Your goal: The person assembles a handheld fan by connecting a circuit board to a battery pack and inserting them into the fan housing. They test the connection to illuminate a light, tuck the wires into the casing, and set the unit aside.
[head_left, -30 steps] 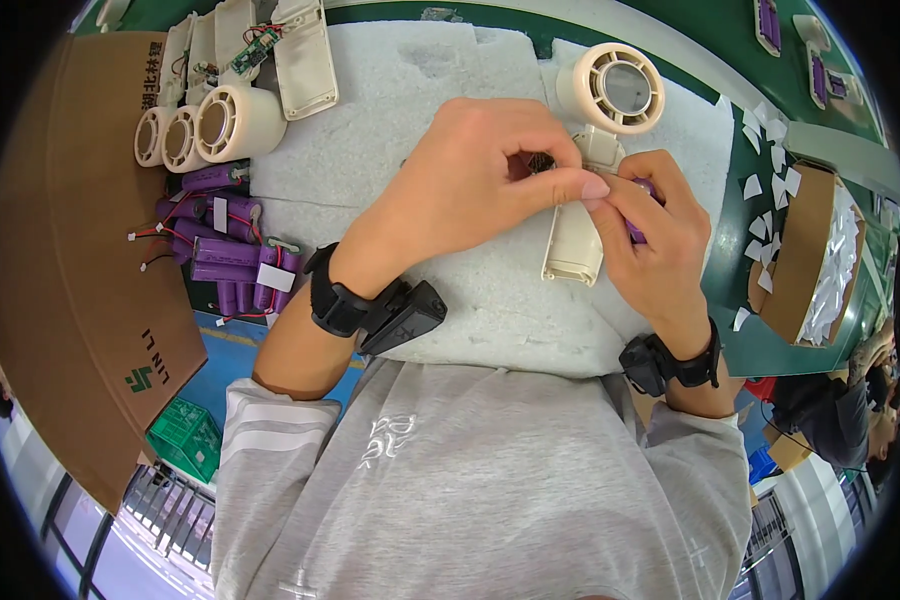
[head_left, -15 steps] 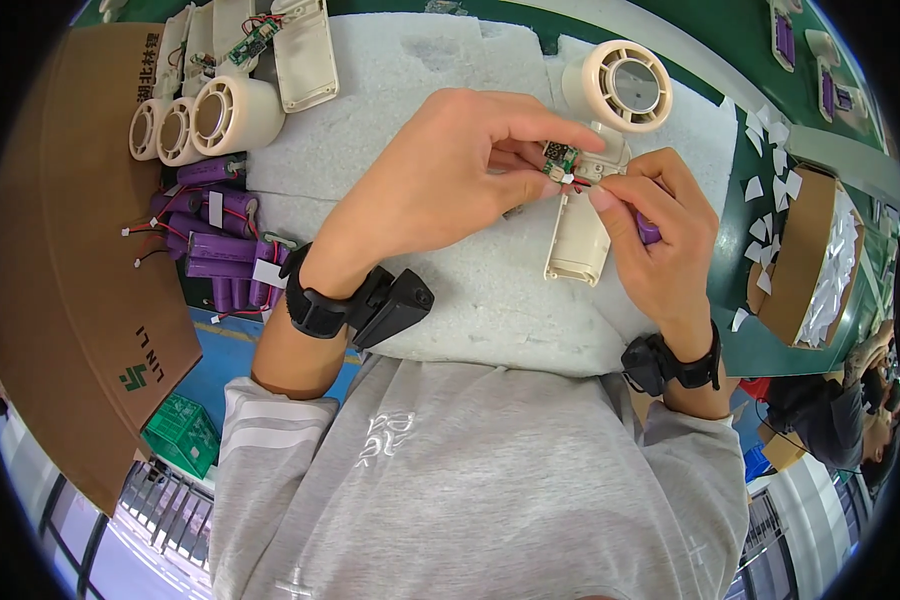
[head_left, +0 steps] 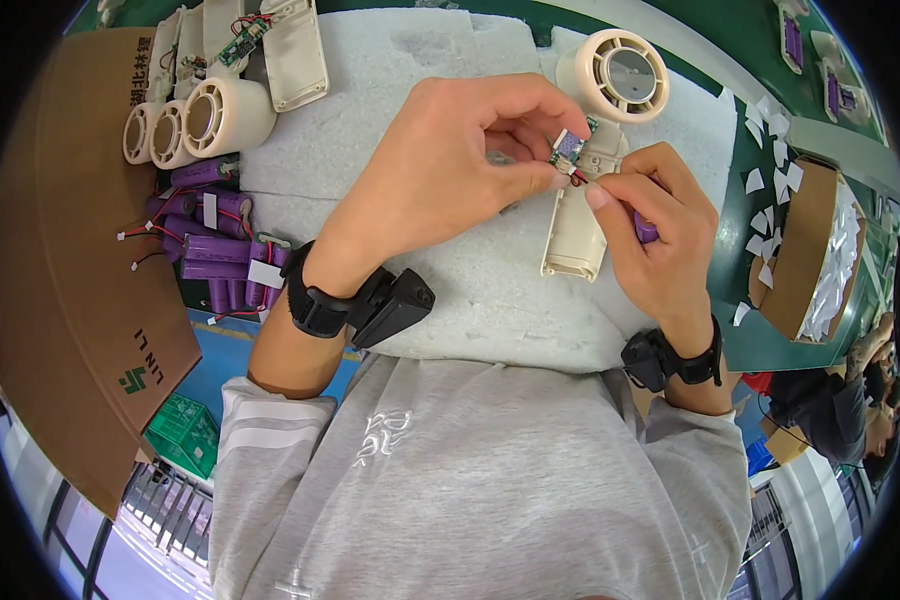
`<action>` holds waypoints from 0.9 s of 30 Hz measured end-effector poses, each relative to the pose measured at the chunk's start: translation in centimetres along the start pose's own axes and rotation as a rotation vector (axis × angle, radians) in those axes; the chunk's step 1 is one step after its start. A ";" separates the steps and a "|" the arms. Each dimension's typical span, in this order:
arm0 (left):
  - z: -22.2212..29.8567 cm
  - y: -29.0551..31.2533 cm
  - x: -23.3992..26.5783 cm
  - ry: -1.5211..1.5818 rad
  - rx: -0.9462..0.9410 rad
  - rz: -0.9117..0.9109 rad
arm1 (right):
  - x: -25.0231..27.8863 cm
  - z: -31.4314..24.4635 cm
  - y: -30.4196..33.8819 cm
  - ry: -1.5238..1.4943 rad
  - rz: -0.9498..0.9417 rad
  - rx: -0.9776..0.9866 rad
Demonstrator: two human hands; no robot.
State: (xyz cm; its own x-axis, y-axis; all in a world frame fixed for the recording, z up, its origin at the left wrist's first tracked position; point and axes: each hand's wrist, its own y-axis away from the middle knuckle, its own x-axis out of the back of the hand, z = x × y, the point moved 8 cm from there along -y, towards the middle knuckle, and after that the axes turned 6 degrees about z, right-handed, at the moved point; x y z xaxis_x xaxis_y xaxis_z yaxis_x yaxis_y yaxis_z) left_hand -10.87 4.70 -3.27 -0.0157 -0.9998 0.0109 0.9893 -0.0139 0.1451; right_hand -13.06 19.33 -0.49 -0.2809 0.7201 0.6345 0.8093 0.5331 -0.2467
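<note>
One circuit board (head_left: 569,147) pinched in my left hand (head_left: 460,150), beside one open cream fan (head_left: 574,240). Right hand (head_left: 678,240) pinches red-black wires (head_left: 578,179) at board's edge; one purple cell (head_left: 646,229) shows inside curled fingers. Three fan heads (head_left: 232,118) left; cell pile (head_left: 215,247) too tangled to count. White mat (head_left: 500,300), green table (head_left: 755,345), blue floor (head_left: 225,362).

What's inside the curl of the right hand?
Part of a purple cylinder shows within the right hand. The hand covers the rest of it. A red wire reaches the fingers; where it runs past them can't be seen.
</note>
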 end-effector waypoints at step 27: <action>2.2 0.2 -0.5 -0.378 -0.440 0.079 | 0.5 -0.4 -0.3 0.093 0.221 0.139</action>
State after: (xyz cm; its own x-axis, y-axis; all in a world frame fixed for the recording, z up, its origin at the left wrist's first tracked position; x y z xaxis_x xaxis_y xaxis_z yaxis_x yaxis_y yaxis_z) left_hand -11.00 5.25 -1.08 0.0905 -0.9250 0.3691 0.9553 -0.0241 -0.2945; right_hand -13.26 19.37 0.24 -0.0523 0.7853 0.6169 0.7652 0.4284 -0.4805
